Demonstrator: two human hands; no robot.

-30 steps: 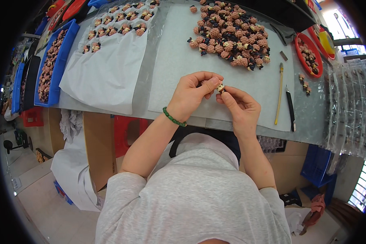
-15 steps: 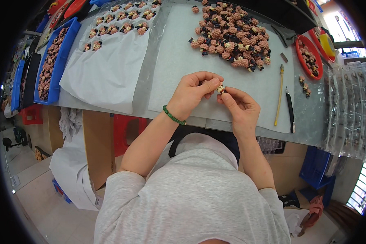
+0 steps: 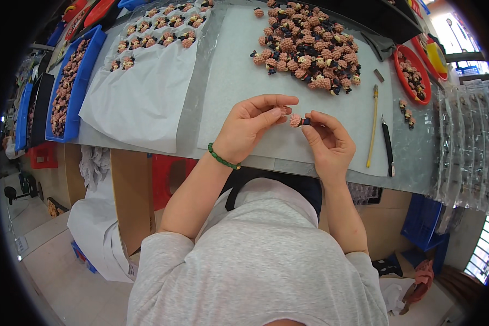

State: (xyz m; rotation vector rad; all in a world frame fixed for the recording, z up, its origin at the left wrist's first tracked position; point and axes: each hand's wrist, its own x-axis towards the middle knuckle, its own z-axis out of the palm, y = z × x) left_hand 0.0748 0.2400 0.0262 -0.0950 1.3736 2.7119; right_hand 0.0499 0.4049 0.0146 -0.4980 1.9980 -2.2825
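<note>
- The right hand (image 3: 332, 149) has its fingers pinched on a figurine (image 3: 296, 120), curly pink head pointing left, held over the white sheet (image 3: 228, 70) near the front edge of the surface (image 3: 413, 163).
- The left hand (image 3: 247, 125) is just beside that head; from here I can't tell whether its fingers grip anything.
- A heap (image 3: 309, 49) of similar ones lies toward the far edge.
- Nearer the right edge lie a yellow stick (image 3: 372, 127) and a black-handled tool (image 3: 388, 146).

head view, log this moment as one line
right hand: holding figurine by its dark end | left hand: beside figurine, grip unclear | heap: on white sheet
</note>
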